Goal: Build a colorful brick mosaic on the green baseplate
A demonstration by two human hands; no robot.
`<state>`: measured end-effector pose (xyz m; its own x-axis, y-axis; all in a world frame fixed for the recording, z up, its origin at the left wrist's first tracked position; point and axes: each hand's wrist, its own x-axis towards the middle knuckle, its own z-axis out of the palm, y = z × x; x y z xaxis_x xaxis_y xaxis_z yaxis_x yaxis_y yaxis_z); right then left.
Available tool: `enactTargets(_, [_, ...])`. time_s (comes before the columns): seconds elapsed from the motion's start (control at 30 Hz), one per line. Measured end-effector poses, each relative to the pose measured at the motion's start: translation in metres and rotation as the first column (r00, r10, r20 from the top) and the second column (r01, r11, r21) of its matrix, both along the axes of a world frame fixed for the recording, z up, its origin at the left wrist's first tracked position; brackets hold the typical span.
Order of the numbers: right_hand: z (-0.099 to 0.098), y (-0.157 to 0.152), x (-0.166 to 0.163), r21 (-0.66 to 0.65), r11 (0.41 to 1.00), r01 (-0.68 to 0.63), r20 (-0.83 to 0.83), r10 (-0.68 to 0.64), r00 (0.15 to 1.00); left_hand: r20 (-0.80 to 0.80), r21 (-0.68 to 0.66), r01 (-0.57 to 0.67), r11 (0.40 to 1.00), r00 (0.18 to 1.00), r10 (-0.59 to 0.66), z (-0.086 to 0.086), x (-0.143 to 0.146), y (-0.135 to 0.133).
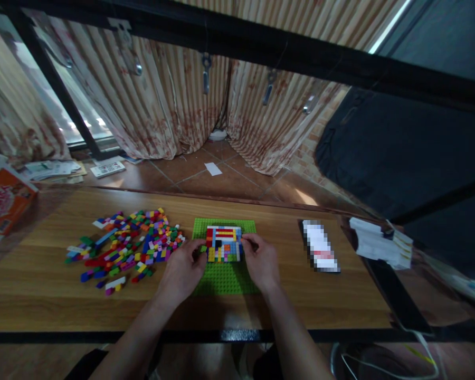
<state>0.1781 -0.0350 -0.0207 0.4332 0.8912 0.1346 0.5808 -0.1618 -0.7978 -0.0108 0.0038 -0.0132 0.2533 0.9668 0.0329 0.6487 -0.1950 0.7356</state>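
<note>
A bright green studded baseplate (pixel 225 279) lies on the wooden table in front of me. On its upper half sits a low build of toy bricks (pixel 224 244), in rows of red, white, yellow, blue and other colours. At the build's left side is my left hand (pixel 184 269), thumb and forefinger closed around a small green brick (pixel 203 248). Across from it, my right hand (pixel 263 261) has its bent fingertips pressed against the build's right edge. The fingers partly cover that edge.
A wide pile of loose toy bricks (pixel 130 243) spreads over the table left of the baseplate. To the right lies a phone (pixel 320 247) with a blurred screen. Beyond it are white papers (pixel 376 243) and a black slab (pixel 398 295). An orange-and-white box (pixel 8 200) stands far left.
</note>
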Motion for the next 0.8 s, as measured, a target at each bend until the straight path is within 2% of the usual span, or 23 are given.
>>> enactTargets(0.5, [-0.005,0.007,-0.001,0.017,1.000,0.003,-0.005,-0.003,1.000,-0.031,0.019,0.007,1.000,0.999,-0.007,-0.002,0.000,-0.002])
enactTargets(0.63, [-0.006,0.011,-0.004,0.040,0.999,-0.004,0.050,0.002,0.999,-0.031,-0.014,0.014,1.000,0.999,-0.015,0.000,0.000,-0.003])
enactTargets(0.8, [-0.005,0.012,-0.004,0.062,0.998,-0.007,0.003,0.007,1.000,-0.035,-0.054,0.013,0.998,0.999,-0.014,0.006,0.000,-0.004])
